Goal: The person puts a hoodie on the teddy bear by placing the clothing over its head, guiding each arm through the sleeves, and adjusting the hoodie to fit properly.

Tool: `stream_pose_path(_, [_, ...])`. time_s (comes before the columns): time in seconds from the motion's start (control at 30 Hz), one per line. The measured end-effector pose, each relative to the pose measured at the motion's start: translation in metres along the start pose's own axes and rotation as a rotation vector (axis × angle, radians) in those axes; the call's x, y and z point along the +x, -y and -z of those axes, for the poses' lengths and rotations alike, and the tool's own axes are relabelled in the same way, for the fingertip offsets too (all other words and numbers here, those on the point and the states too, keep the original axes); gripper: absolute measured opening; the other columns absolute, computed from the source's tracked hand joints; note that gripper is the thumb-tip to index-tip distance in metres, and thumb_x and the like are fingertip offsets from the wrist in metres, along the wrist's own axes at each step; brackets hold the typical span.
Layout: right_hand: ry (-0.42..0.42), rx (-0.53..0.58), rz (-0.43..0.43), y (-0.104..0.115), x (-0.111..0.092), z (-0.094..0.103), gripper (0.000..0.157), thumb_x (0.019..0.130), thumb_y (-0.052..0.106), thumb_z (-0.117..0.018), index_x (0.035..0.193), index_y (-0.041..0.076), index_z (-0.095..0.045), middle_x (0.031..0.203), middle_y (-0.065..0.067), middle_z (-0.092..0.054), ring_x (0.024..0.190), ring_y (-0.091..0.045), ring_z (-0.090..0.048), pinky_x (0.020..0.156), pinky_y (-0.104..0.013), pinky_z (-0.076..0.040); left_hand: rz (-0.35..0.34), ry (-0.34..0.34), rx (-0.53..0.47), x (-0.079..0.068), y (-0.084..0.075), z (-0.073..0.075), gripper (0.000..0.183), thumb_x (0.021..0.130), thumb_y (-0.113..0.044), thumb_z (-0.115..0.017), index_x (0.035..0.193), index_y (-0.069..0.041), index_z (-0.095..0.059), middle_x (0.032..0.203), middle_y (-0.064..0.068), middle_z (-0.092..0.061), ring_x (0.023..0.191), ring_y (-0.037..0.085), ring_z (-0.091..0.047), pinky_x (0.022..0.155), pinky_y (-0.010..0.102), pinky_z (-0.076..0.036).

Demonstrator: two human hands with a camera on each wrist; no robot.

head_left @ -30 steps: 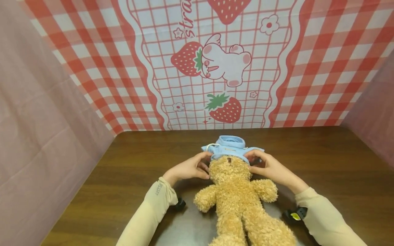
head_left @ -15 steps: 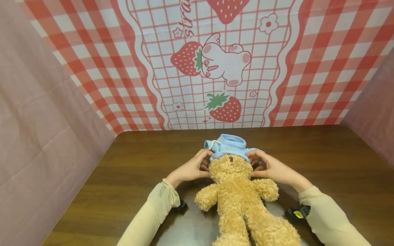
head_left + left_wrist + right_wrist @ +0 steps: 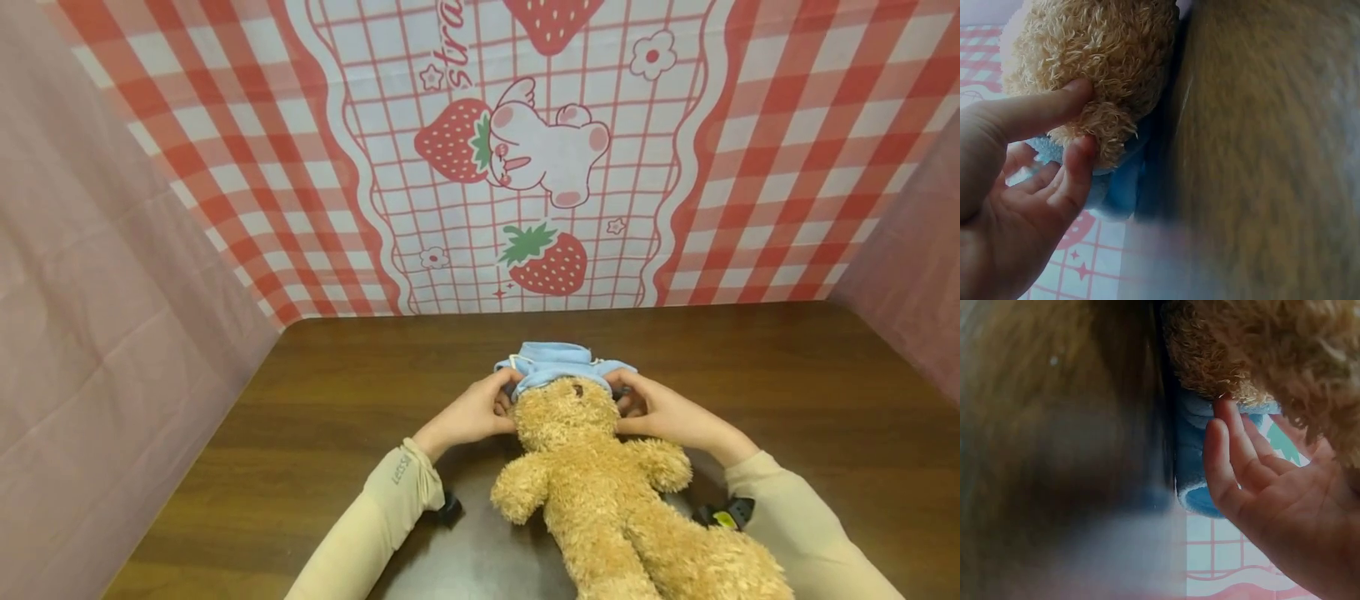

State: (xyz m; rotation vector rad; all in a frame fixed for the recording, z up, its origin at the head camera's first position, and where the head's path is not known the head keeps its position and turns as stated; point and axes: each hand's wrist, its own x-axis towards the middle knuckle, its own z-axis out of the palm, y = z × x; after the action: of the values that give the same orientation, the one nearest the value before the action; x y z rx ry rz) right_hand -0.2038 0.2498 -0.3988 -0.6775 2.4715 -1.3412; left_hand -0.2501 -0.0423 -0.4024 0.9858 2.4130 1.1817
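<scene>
Left hand (image 3: 471, 414) pinches a furry tuft of the teddy bear (image 3: 592, 483) — right hand (image 3: 669, 414), fingers slightly apart, tips at the head's other side. Between both sets of fingertips, the blue garment (image 3: 558, 362) sits over the head — body on their near side.

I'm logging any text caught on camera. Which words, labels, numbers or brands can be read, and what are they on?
"stra": strawberry-print cloth, turned sideways, cut off by the picture's top edge.
"Lets...": left sleeve, near the cuff; the last letters are too small to read surely.
No text can be read on the blue garment or the yellow patch.
</scene>
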Motion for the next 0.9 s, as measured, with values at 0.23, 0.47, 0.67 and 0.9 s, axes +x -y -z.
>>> stream_pose_path(0.23, [-0.018,-0.041,0.022,-0.0017,0.0007,-0.0033,0.047,0.083,0.012,-0.065,0.121,0.004,-0.039,0.095,-0.014,-0.047,0.081,-0.017,-0.056,0.065,-0.03,-0.051,0.011,0.034,-0.003,-0.0031,-0.0028,-0.0012,0.052,0.079,0.003,-0.058,0.126,-0.009,-0.039,0.073,0.003,-0.052,0.064,0.013,-0.047,0.057,0.022,-0.038])
stream_pose_path(0.47, [-0.011,-0.053,0.036,0.0013,0.0021,-0.0023,0.039,0.083,0.007,-0.062,0.114,0.005,-0.039,0.087,-0.011,-0.045,0.074,-0.016,-0.052,0.061,-0.028,-0.047,-0.026,0.021,-0.092,-0.0009,-0.0013,-0.0024,0.044,0.077,0.004,-0.06,0.115,-0.009,-0.043,0.062,0.0,-0.044,0.053,0.009,-0.039,0.052,0.021,-0.035])
stream_pose_path(0.67, [-0.019,-0.043,0.013,0.0004,0.0025,-0.003,0.036,0.082,0.008,-0.064,0.11,0.006,-0.041,0.088,-0.011,-0.047,0.078,-0.017,-0.055,0.064,-0.029,-0.049,-0.025,-0.003,-0.012,-0.0009,-0.0014,-0.003,0.035,0.074,0.0,-0.063,0.101,-0.011,-0.044,0.06,-0.002,-0.034,0.05,0.008,-0.032,0.05,0.021,-0.03])
stream_pose_path(0.9, [-0.04,-0.09,0.021,-0.0016,0.0023,-0.004,0.028,0.082,0.008,-0.063,0.102,0.008,-0.043,0.082,-0.007,-0.047,0.074,-0.014,-0.052,0.062,-0.028,-0.046,-0.005,-0.048,0.182,-0.0006,-0.0055,-0.0033,0.03,0.072,-0.005,-0.064,0.091,-0.012,-0.042,0.063,-0.002,-0.031,0.05,0.008,-0.033,0.051,0.021,-0.029])
